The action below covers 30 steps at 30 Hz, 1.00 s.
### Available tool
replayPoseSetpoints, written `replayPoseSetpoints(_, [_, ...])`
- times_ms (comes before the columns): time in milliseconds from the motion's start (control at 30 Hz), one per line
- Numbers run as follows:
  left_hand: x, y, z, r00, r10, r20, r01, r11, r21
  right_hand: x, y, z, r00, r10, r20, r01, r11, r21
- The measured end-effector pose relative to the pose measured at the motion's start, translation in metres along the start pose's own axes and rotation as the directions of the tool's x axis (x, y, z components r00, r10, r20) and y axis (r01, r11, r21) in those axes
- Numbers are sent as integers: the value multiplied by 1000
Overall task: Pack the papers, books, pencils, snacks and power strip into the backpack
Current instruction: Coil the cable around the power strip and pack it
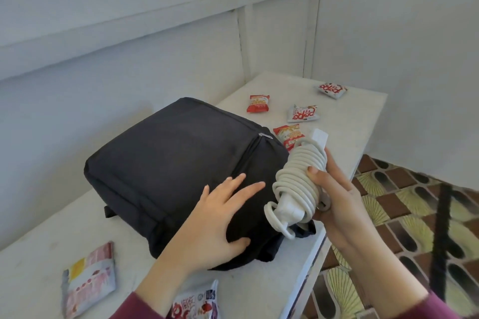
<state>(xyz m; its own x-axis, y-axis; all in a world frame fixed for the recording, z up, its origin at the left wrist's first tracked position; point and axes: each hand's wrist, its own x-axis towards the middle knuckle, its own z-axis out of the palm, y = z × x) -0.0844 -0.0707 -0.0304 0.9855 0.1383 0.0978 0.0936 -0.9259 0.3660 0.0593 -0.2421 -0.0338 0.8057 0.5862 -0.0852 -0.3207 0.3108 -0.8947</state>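
Observation:
A black backpack (166, 168) lies flat on the white table (39, 254), its zipper running up the right side. My left hand (220, 217) rests flat on the backpack's near right part, fingers spread. My right hand (337, 204) grips a white power strip (303, 179) with its cord coiled around it, held tilted just right of the backpack above the table edge. Several red-and-white snack packets lie beyond the backpack: one (258, 103), another (302, 113), a third (332, 90) and a fourth (288, 136) partly behind the power strip.
Two more snack packets lie near me on the table, one pink (88, 280) at the left and one (199, 303) by my left sleeve. White walls close in behind and to the right. Patterned floor tiles (404, 215) show past the table's right edge.

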Motion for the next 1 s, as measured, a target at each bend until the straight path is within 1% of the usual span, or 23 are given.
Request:
replayPoseSetpoints(67, [-4,1,-2,1000,-5,26,6,1000,-14,-2,1,0,1000,10,-1,-10,1000,-7])
replayPoseSetpoints(167, [-11,1,-13,1000,-1,13,2,998,-70,-3,3,0,1000,15,-10,-15,1000,-19])
replayPoseSetpoints(233, [-11,-1,-27,999,0,-39,-8,976,-217,-4,2,1,1000,15,-15,-16,1000,-25])
replayPoseSetpoints(267, [-10,-3,-35,996,-19,-89,-9,954,-300,-5,2,2,1000,16,-13,-17,1000,-27])
replayPoseSetpoints(300, [-9,-8,-43,987,-44,-157,-11,942,-334,-6,2,3,1000,19,-10,-19,999,-30])
replayPoseSetpoints(333, [-8,-14,-51,969,-67,-236,-10,950,-312,-6,1,4,1000,22,-6,-23,999,-32])
replayPoseSetpoints(400, [-6,-27,-63,913,-77,-401,4,984,-180,-7,2,7,999,31,-6,-32,999,-38])
replayPoseSetpoints(433, [-5,-33,-66,883,-49,-467,10,996,-84,-7,2,9,999,37,-3,-37,998,-41])
replayPoseSetpoints(500, [-4,-40,-64,834,89,-544,20,981,190,-7,5,13,999,50,10,-50,998,-40])
replayPoseSetpoints(533, [-3,-44,-58,821,175,-544,6,950,313,-7,6,15,998,58,14,-57,998,-35])
replayPoseSetpoints(567, [-4,-48,-50,816,251,-521,-35,921,388,-7,7,17,998,66,12,-66,997,-28])
replayPoseSetpoints(600, [-6,-50,-40,822,284,-493,-71,911,405,-7,9,20,997,74,9,-73,997,-24])
replayPoseSetpoints(667, [-12,-56,-26,850,247,-465,-81,934,348,-6,10,23,996,85,2,-85,996,-39])
replayPoseSetpoints(733, [-17,-63,-18,902,142,-409,-12,952,305,-6,12,25,996,90,-4,-90,993,-70])
replayPoseSetpoints(800, [-21,-67,-19,950,57,-308,52,941,333,-5,13,27,996,94,-4,-94,990,-105])
replayPoseSetpoints(867, [-22,-67,-20,962,16,-274,67,955,290,-4,12,30,993,115,6,-113,982,-148])
replayPoseSetpoints(933, [-22,-64,-25,952,-16,-305,73,981,177,-3,9,33,987,155,31,-145,969,-202])
replayPoseSetpoints(1000, [-21,-61,-34,942,-45,-333,61,997,38,-1,4,37,973,211,93,-178,945,-273])
